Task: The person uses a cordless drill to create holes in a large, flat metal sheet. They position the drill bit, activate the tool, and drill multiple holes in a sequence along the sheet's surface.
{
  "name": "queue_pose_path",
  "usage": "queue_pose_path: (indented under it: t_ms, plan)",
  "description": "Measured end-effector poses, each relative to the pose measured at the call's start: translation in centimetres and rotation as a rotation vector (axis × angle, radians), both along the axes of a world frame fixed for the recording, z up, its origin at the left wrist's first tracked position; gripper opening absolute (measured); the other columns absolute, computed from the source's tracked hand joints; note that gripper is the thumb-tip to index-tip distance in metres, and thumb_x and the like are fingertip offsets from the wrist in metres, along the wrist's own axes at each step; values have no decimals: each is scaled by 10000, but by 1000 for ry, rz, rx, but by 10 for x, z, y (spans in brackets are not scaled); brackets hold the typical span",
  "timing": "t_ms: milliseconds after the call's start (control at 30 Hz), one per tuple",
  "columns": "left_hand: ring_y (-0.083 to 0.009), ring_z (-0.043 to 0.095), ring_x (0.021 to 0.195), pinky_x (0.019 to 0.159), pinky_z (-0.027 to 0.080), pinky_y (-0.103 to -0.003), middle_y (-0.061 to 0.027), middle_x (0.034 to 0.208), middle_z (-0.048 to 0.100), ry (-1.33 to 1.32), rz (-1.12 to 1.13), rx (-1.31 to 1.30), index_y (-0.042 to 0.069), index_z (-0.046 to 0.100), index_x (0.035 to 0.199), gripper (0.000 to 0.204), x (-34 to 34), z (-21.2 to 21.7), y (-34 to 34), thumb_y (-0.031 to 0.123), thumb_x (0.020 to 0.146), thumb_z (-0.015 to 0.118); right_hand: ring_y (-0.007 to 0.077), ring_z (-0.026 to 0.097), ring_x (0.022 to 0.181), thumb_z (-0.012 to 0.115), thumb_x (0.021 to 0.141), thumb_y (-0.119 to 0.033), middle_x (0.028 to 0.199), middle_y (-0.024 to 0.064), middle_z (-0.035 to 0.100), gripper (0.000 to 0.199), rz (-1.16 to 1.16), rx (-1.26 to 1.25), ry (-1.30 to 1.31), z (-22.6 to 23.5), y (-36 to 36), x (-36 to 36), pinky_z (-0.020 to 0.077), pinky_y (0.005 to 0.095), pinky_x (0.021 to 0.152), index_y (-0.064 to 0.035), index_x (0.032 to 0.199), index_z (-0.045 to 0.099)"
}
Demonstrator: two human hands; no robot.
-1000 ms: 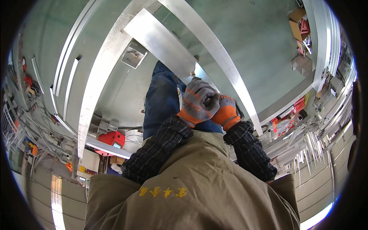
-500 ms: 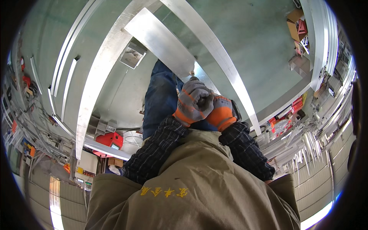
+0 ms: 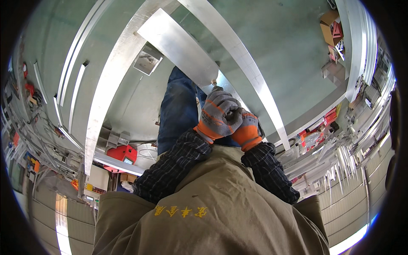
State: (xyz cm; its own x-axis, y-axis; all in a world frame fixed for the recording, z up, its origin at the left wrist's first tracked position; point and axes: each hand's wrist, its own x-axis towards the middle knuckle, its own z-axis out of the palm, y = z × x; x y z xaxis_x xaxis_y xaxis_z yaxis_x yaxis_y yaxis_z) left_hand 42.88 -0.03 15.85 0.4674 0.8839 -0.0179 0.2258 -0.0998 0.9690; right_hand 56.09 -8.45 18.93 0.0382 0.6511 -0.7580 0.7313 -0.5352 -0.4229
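Observation:
Both hands wear grey knit gloves with orange palms and cuffs and meet in front of my chest. My left hand (image 3: 219, 112) is curled over the fingers of my right hand (image 3: 247, 129), gripping its glove. The right hand's fingers are hidden under the left, and no tool shows in either hand. Dark checked sleeves (image 3: 174, 168) run back to a tan apron (image 3: 212, 212). Below the hands are a blue-jeans leg (image 3: 178, 110) and a wide flat aluminium bar (image 3: 178, 44).
Long aluminium profiles (image 3: 106, 97) lie across the grey floor, with a small square metal box (image 3: 147, 63) between them. A red machine (image 3: 123, 154) stands at lower left. Cardboard boxes (image 3: 331, 25) sit upper right, and racks of metal lengths (image 3: 340, 157) on the right.
The clasped hands have shifted slightly and the left hand has closed further over the right hand's fingers. The surroundings are unchanged.

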Motion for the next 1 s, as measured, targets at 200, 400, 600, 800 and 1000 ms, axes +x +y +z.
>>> queue_pose_path:
  t_ms: [200, 400, 600, 800, 1000]
  plan:
    - [-316, 690, 997, 925, 563, -467, -76, 962, 721, -21, -19, -22, 94, 664, 904, 201, -1, -4, 4, 85, 764, 808, 391, 703, 916, 719, 877, -424, 988, 162, 747, 369, -53, -121, 5, 7, 17, -2, 558, 461, 781, -97, 1047, 717]
    - [-308, 690, 984, 896, 573, -454, -68, 958, 719, -63, -18, -82, 91, 670, 883, 216, -13, -2, 11, 40, 731, 815, 361, 717, 966, 687, 887, -448, 1060, 140, 752, 428, 92, -309, 6, 7, 31, -11, 573, 457, 815, -111, 1149, 711]
    - [-321, 675, 1005, 938, 547, -476, -73, 991, 714, -76, -11, -14, 108, 657, 911, 224, -18, -3, -6, 76, 745, 803, 356, 726, 958, 716, 863, -455, 1055, 156, 753, 524, 43, -146, -13, -11, -8, -17, 577, 454, 801, -90, 1231, 638]
    - [-314, 669, 1013, 931, 546, -481, -68, 984, 710, -12, -27, 7, 110, 649, 919, 240, -3, -3, -16, 79, 736, 800, 371, 734, 929, 741, 859, -478, 968, 181, 754, 613, -11, -117, 67, -2, -6, -2, 581, 443, 779, -38, 1258, 593]
    - [-321, 670, 1009, 905, 552, -478, -80, 980, 698, 37, -49, 23, 103, 642, 919, 248, -1, 4, -11, 92, 737, 810, 343, 710, 948, 758, 882, -374, 1038, 157, 737, 500, -168, -69, 131, 3, -8, -2, 564, 422, 820, -49, 1238, 625]
